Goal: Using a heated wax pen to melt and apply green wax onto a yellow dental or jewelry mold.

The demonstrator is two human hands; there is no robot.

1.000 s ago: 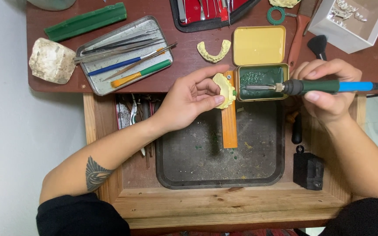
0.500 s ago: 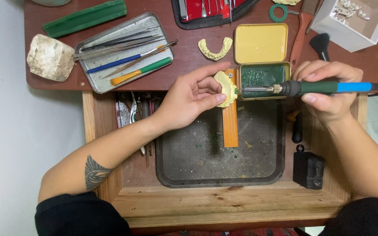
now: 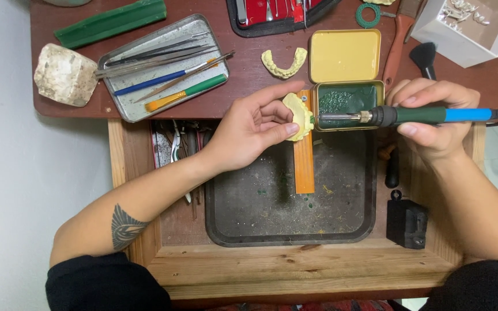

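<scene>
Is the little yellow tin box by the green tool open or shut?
Open. The small yellow tin box has its lid flipped back flat on the table, and dark green wax shows inside, under the green-handled tool's metal tip.

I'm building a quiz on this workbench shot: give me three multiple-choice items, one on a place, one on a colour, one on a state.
1. Where does the heated tool's metal tip lie?
A over the open green tin
B in the metal tray
C in the white box

2. The tool's handle is:
A red and white
B green and blue
C all black

3. The small tin is:
A shut
B open, lid flipped back
C upside down

Answers: 1 A, the tip lies over the green wax. 2 B, green grip in the right hand, blue rear. 3 B, yellow lid lies back. The left hand holds a yellow dental cast.
</scene>
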